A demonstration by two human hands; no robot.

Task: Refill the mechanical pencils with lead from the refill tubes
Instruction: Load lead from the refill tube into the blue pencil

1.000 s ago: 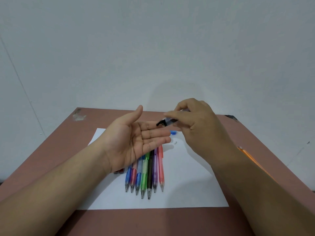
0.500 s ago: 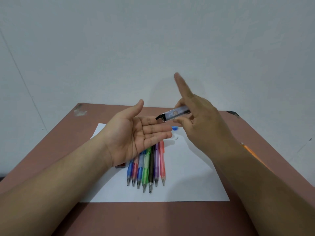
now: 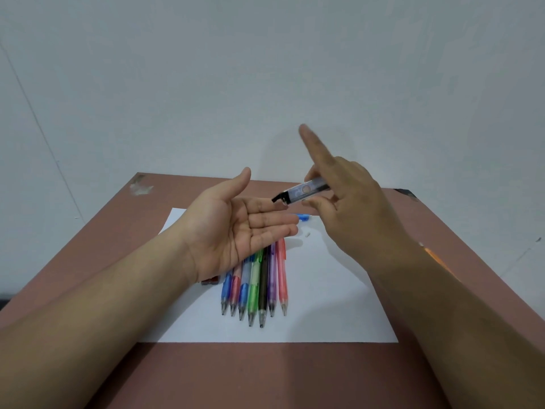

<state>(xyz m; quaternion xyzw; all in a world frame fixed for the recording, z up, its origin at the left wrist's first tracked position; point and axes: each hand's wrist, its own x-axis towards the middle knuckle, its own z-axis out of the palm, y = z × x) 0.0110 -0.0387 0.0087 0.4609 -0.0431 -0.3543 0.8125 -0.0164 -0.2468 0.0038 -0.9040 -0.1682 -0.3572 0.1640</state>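
Where the brown table [image 3: 295, 379] runs toward the wall, its far right corner carries a dark mark that is too small to identify, and both near corners are cut off by the frame. White paper [image 3: 339, 305] lies on the table under both hands, with bare sheet showing to the right of the pencils and below their tips. The left hand [image 3: 236, 228] hovers palm up over the paper, fingers straight and pressed side by side, thumb raised; it hides the upper ends of the mechanical pencils [image 3: 256, 284]. Seven pencils lie side by side just below its fingers, tips toward the viewer: blue, red, blue, green, black, purple, pink. The right hand [image 3: 348, 208] hangs beside the left fingertips, pinching the lead refill tube [image 3: 303, 191] between thumb and a middle finger while the index finger points straight up. The tube is tilted, its black cap end lowest and just above the left index fingertip; whether the cap is open cannot be told. Beyond the left fingertips a small blue piece [image 3: 303, 216] and a tiny white bit [image 3: 307, 234] rest on the paper. A dark red object [image 3: 211, 280] peeks out under the left wrist, mostly hidden. An orange streak [image 3: 433, 255] shows past the right forearm, unclear.
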